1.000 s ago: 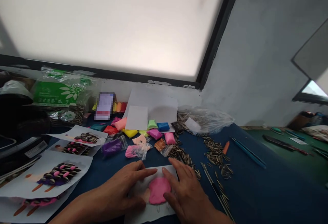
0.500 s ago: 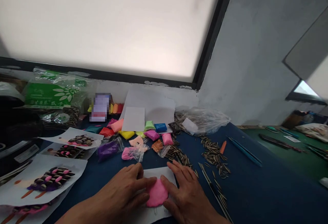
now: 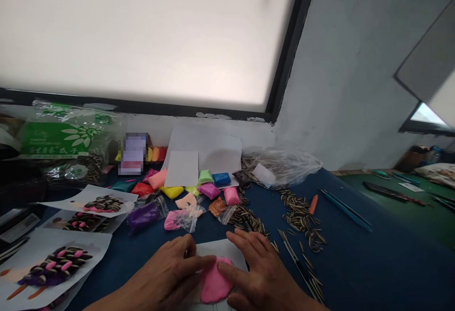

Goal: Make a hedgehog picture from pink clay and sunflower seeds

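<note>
Whereas a nearly round outline was shown half a second ago, the flat patch of bright pink clay (image 3: 215,286) is now seen with a less even edge, its near left side bulging toward the person. Its far edge is met by the forefingers of both hands. The view has also been shifted, so that the near end of the sheet of white paper (image 3: 213,249) and its pencil lines are mostly cut off by the frame.

The clay is smooth, soft-looking and matt, partly covered by fingers. It is laid flat on the white paper, which is set on the dark blue tabletop (image 3: 355,273) between the hands.

By the left hand (image 3: 170,268) nothing is clasped: its forefinger is stretched out to the clay's far left edge. By the right hand (image 3: 265,273) a loose, spread grip is shown, the forefinger rested on the clay and the thumb held by its near right edge; nothing is enclosed. Beyond the paper, striped black-and-white seeds (image 3: 252,218) are heaped.
</note>
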Tool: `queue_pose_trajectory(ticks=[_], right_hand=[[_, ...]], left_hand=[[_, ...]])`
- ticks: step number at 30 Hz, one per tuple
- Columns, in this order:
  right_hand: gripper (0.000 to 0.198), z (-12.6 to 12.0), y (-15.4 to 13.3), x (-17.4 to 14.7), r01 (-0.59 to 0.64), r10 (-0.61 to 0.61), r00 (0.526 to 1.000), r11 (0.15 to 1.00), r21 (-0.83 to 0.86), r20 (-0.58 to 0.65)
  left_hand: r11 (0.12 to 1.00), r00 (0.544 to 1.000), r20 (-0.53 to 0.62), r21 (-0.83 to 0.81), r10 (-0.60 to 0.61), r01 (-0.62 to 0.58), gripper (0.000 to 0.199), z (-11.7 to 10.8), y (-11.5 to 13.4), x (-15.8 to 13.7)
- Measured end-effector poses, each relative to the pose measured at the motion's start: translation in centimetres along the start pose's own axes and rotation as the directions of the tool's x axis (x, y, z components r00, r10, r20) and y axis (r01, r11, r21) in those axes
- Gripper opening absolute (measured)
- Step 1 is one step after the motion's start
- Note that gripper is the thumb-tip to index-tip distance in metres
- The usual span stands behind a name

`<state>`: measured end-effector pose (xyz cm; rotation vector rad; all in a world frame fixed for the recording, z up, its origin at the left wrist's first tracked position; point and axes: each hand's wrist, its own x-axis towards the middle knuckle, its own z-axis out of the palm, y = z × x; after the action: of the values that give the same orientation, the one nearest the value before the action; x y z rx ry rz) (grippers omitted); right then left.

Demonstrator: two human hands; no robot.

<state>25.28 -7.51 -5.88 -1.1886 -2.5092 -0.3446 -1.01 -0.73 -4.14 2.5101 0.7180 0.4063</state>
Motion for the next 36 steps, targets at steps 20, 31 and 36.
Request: queue_pose_trajectory(ticks=[20,31,36], right_hand=[[0.034,-0.4,-0.1,-0.2,-0.17,0.186,0.979,0.97,0.175,-0.083],[0.038,-0.4,-0.6,-0.4,-0.113,0.118,0.987,0.992,0.047,-0.109],[0.039,0.0,-0.6,-0.4,-0.004,0.0,0.987,1.0,-0.026,-0.158]], left_hand=[[0.999,0.999,0.045,0.052,-0.008,0.006,0.035,0.4,-0.7,0.2],[0.985,0.985,0.13,0.146,-0.114,0.095,0.032,0.7,0.1,1.0],[0.991,0.99,0.123,0.117,-0.074,0.059,0.035,0.3,0.2,0.7]])
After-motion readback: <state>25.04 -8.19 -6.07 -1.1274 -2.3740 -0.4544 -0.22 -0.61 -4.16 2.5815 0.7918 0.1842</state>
